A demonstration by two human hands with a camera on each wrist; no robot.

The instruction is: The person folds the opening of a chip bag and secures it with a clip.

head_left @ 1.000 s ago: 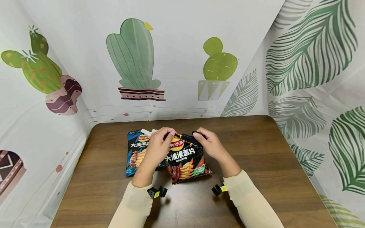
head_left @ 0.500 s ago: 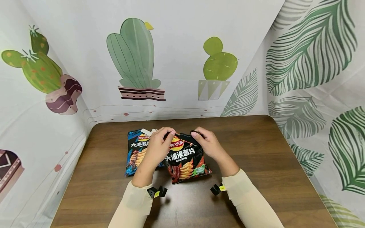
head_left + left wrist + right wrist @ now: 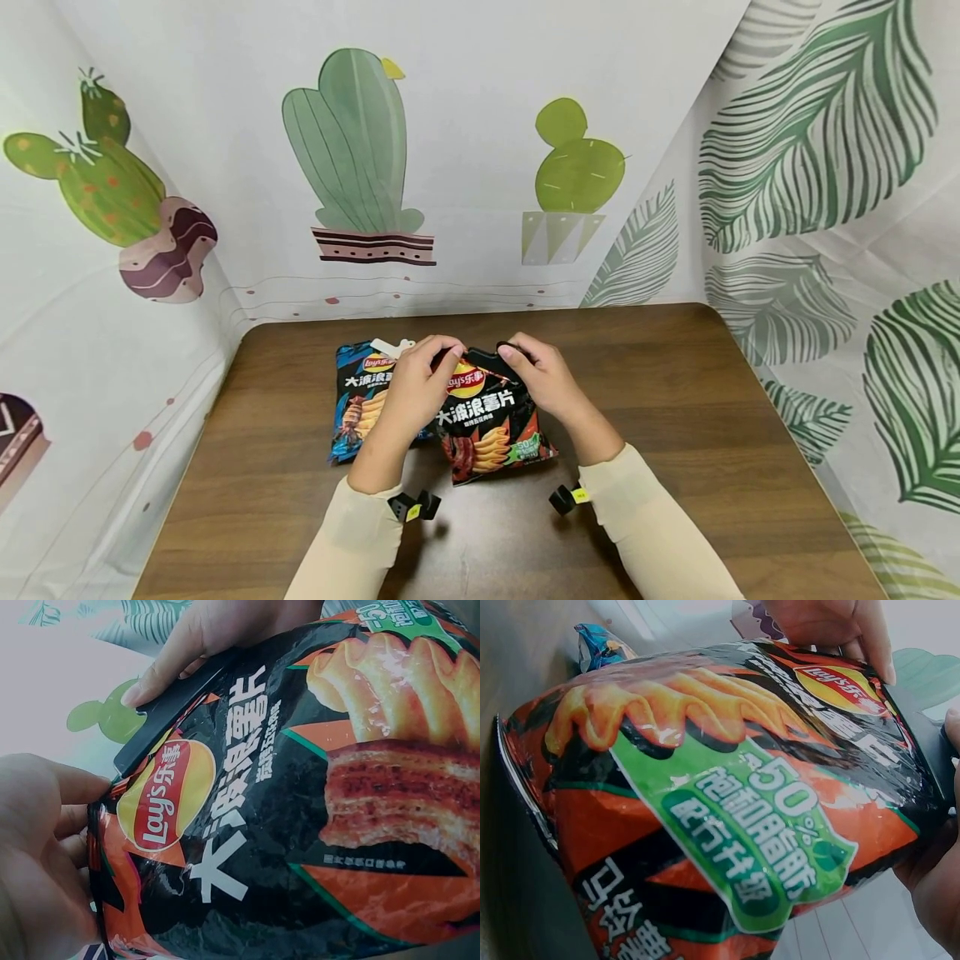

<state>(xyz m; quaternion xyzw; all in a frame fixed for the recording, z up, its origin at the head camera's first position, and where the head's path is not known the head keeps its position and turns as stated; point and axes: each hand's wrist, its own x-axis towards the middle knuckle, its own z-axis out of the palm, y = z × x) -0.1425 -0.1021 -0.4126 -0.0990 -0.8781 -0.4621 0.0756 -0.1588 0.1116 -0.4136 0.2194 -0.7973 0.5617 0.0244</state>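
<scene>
A black and red bag of chips [image 3: 480,425] stands tilted on the table, its printed front towards me. Along its top edge lies a black bag clip [image 3: 176,709], covering the right part of that edge. My left hand [image 3: 420,383] pinches the bag's top left corner between thumb and fingers. At the clip's right end, my right hand [image 3: 549,379] grips it, thumb in front. The left wrist view has the left hand's thumb and fingertips close to the clip's left end. Parts of the right hand's fingers are hidden behind the bag.
A blue and black bag of chips [image 3: 356,408] lies left of the held bag, partly covered by the left forearm. A white clip [image 3: 388,348] sits at its top edge. Behind the brown table [image 3: 637,350] hangs a cloth printed with cacti [image 3: 360,150] and leaves.
My right hand and the black clip have slid a little to the left along the bag's top edge. The left hand stays at the corner.
</scene>
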